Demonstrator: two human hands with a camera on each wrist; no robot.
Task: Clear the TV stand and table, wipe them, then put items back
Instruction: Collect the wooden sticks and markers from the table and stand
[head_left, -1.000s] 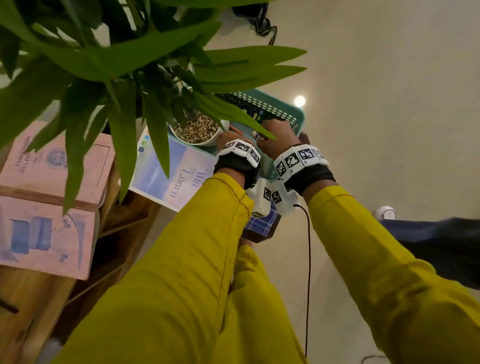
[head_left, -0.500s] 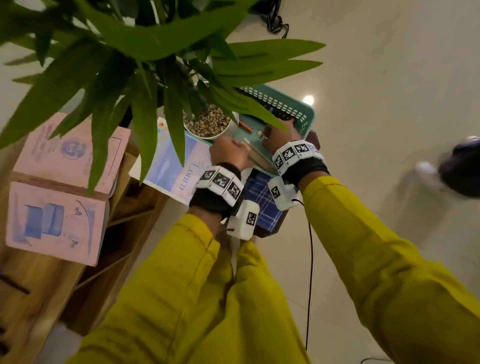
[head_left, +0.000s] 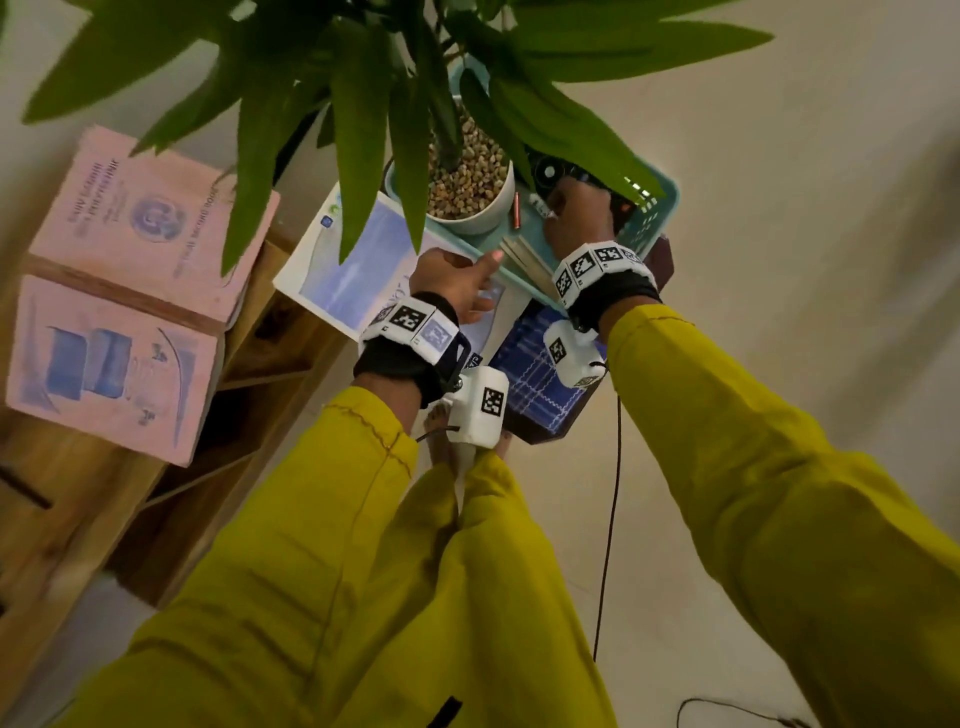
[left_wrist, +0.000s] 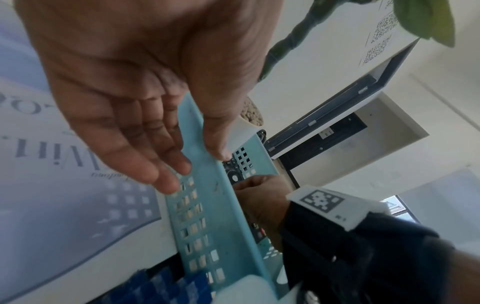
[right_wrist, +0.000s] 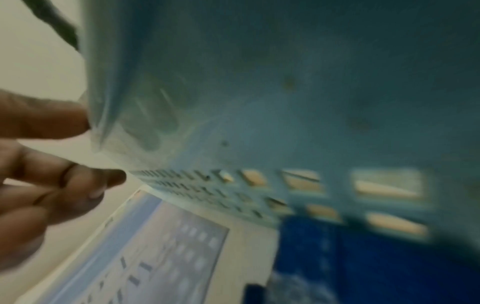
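A teal slotted basket (head_left: 665, 192) sits on a white calendar (head_left: 353, 265) and a blue checked cloth (head_left: 535, 374). It holds a white pot (head_left: 467, 218) with a leafy plant, thin books (head_left: 524, 254) and a red pen (head_left: 517, 210). My left hand (head_left: 457, 280) is at the near-left rim (left_wrist: 207, 185), thumb on top and fingers against the outer wall, pinching it. My right hand (head_left: 576, 213) reaches over the rim, fingers curled (left_wrist: 259, 195) among dark items. What it holds is hidden. The right wrist view is a blur of basket wall (right_wrist: 285, 82).
Two pink books (head_left: 130, 291) lie on a wooden stand (head_left: 249, 374) at the left. Plant leaves (head_left: 363, 104) hang over the basket and block part of it. A black cable (head_left: 613, 493) dangles from my right wrist. Pale floor lies to the right.
My left hand has drawn back from the pot to the basket's near rim and opened into a pinch on it. The right hand has stayed inside the basket. The view has tilted closer.
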